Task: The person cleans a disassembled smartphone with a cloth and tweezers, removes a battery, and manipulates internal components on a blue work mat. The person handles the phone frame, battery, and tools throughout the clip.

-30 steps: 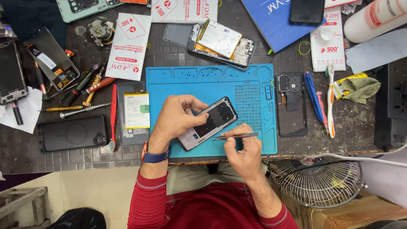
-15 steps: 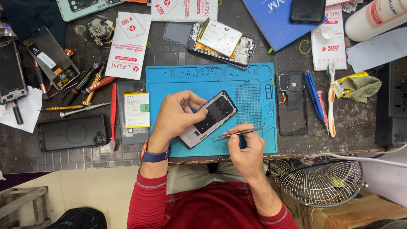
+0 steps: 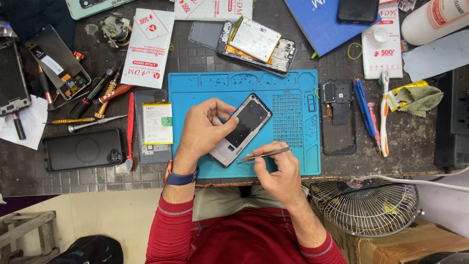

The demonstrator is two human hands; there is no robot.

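My left hand (image 3: 204, 131) grips a phone frame (image 3: 242, 128) with a dark inner panel, tilted over the blue repair mat (image 3: 293, 146). The fingers wrap its left long edge. My right hand (image 3: 277, 172) holds metal tweezers (image 3: 264, 155), their tips pointing left at the frame's lower edge. Both hands are at the mat's near half, close to the table's front edge.
An opened phone with a battery (image 3: 254, 41) lies behind the mat. Left of it are a loose battery (image 3: 157, 122), a black phone case (image 3: 82, 149), screwdrivers (image 3: 93, 121) and a red pry tool (image 3: 130, 124). To the right lie a black back cover (image 3: 338, 117), toothbrush (image 3: 384, 112) and a fan (image 3: 366, 205).
My left hand has turned the phone frame a little and lifted its far end. The tweezers in my right hand have shifted slightly left toward the frame's lower edge.
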